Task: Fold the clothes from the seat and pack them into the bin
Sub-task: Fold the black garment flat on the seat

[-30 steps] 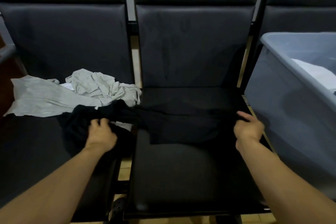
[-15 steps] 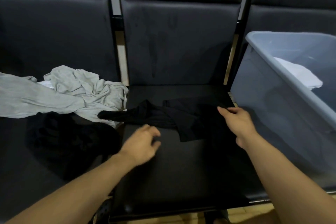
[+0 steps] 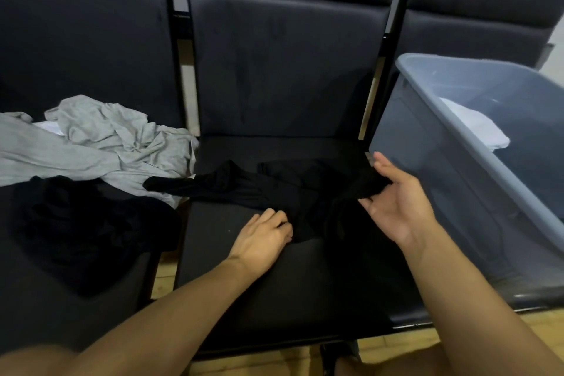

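Black garment (image 3: 268,189) lies rumpled across the middle seat (image 3: 274,278), one end trailing toward the grey clothes pile (image 3: 100,143) on the left seat. Right hand (image 3: 396,204) palm-up, its grip holding the garment's right end. Left hand (image 3: 262,238) knuckles up, fingers curled onto the near edge; looks like a pinch. Step: spreading it flat before folding. Next move needs both ends pulled taut, then folded. Bin (image 3: 476,143) just right, white item (image 3: 479,128) inside.
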Demonstrator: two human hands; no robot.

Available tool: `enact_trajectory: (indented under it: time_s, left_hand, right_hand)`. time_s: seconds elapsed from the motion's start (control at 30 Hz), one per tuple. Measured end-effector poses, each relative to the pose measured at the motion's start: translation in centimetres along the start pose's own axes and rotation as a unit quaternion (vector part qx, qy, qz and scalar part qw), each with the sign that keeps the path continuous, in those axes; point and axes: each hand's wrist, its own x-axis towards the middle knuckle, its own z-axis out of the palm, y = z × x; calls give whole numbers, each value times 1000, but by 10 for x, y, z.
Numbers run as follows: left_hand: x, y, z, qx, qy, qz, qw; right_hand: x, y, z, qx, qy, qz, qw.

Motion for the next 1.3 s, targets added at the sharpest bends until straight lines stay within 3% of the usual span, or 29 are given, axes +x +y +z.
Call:
enact_trajectory:
  time_s: [0.07, 0.2, 0.27, 0.37, 0.43, 0.53, 0.67, 0.8, 0.9, 1.0, 1.07, 1.3]
  left_hand:
    - [-5, -10, -2, -15, 5, 17, 1000]
    - [-3, -40, -26, -197, 83, -146, 966]
    - [1, -52, -48, -294, 132, -221, 921]
    - [6, -58, -91, -485, 204, -287, 801]
    - [5, -61, -116, -545, 250, -311, 737]
    - [-1, -73, -135, -571, 303, -328, 689]
    - [-12, -88, -142, -529, 331, -356, 695]
    - [-22, -103, -150, -461, 351, -373, 725]
    - [-25, -108, -156, -449, 363, -370, 728]
    - [-21, -107, -164, -464, 382, -357, 715]
    - [-19, -107, -168, -466, 394, -352, 710]
    - [-19, -107, -181, -433, 407, -336, 731]
  right_hand:
    - [1, -5, -7, 14, 26, -22, 999]
    - [14, -11, -23, 60, 120, -79, 988]
    - [21, -12, -30, 27, 161, -86, 983]
    - [31, -9, -41, -28, 199, -82, 976]
    - [32, -8, -47, -51, 210, -81, 973]
    - [31, -9, -52, -108, 223, -71, 966]
    - [30, -5, -56, -230, 212, -48, 948]
    - [20, -5, -55, -341, 118, 56, 931]
    - [13, -9, -42, -251, 27, 123, 960]
    - [19, -8, -28, -66, 6, 53, 996]
    - [25, -6, -23, 61, 8, 9, 998]
    - [27, -7, -15, 123, -26, -74, 989]
